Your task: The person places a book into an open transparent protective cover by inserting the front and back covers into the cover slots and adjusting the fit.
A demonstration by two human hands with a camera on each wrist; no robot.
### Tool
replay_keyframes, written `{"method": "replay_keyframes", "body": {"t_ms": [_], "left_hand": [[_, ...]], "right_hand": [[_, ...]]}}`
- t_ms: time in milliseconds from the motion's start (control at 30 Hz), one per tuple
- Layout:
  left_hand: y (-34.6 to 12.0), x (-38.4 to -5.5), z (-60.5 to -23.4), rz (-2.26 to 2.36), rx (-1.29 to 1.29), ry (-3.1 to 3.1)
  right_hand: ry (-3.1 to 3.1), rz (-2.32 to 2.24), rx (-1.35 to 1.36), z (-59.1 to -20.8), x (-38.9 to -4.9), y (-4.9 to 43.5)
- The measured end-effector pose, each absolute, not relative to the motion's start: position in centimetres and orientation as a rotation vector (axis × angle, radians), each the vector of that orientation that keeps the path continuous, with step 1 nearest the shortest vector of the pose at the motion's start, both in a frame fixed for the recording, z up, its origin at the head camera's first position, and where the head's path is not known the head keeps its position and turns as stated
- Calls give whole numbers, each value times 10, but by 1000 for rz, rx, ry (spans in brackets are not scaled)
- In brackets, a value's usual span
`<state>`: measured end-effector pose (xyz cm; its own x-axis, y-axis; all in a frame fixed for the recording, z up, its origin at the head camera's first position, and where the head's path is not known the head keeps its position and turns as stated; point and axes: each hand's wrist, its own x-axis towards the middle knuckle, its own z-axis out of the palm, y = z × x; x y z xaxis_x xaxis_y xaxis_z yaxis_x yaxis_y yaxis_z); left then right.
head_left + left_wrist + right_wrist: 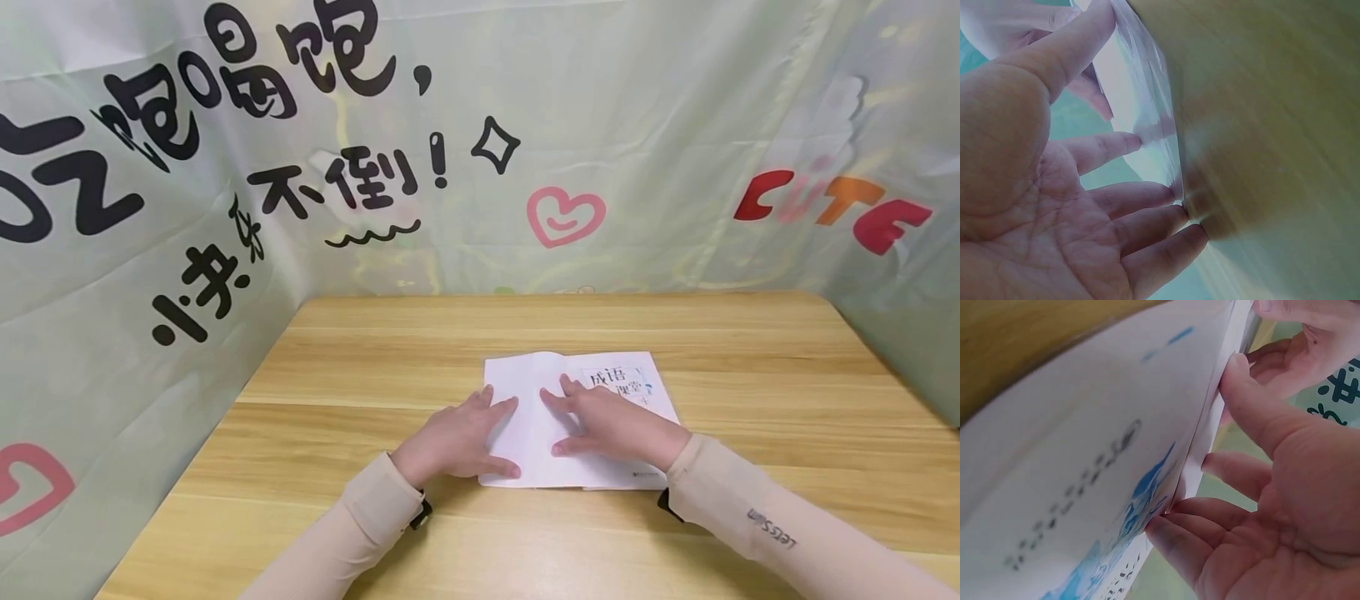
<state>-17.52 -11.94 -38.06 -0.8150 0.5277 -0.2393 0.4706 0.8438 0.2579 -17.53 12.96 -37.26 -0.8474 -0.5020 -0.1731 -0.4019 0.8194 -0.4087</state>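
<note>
A paper book (528, 442) lies opened out on the desk (375, 358), about midway between its left and right edges and well in from the far edge. Its left page looks blank; the right page carries printed title characters (615, 381) on the side toward the desk's far edge. Near the fold the paper rises in a soft curve.

The left hand (457, 437) rests on the left page, its fingers (1169, 250) straight and spread, thumb wide of the rest. The right hand (615, 425) lies over the right page in the same way, fingers well apart and reaching toward the fold. Neither hand grips or pinches anything.

The book looks light, and its sheets thin and limp, likely to bend under a fingertip and crease or tear if tugged at one corner. The fold seems the springy part, so flat pressure along it should suit better than a hard push. Smooth paper may slide on the desk if pressed from one side only. For lifting, the outer side edges look the best hold, thumb above and fingers beneath; for a single leaf, the right page's free outer corner.
</note>
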Motion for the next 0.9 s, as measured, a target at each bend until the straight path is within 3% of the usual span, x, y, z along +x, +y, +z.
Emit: {"method": "replay_keyframes", "body": {"t_ms": [467,900], "left_hand": [[-116,-174,-381,259,737,2721],[-115,-178,-381,287,743,2726]], "right_hand": [[2580,-633,-815,-379,-179,164],[2588,-594,-781,-377,-178,148]]}}
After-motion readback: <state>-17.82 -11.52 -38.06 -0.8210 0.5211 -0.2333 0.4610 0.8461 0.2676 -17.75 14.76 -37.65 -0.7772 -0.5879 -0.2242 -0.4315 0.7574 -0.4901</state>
